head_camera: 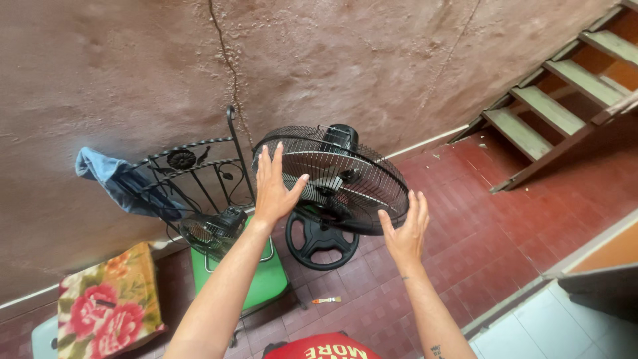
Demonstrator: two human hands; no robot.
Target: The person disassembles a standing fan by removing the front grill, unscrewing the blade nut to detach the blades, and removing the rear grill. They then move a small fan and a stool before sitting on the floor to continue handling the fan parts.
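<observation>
Two open hands reach toward a black floor fan standing on a red tiled floor.

The left hand (274, 189) is raised in front of the wire grille of the fan (332, 179), its fingers (269, 163) spread apart and holding nothing; if it touches the grille, I cannot tell. The right hand (405, 233) is just beside the lower right edge of the grille, fingers also apart and empty. The fan head is tilted on its round black base (322, 240), near a green chair (262, 279) with an iron back where a blue cloth (116, 179) hangs. In my judgement, the tilted head could tip or swing if pushed from one side only, and thin fingers could slip between the grille wires. A small orange object (327, 300) lies on the floor (465, 193).
</observation>
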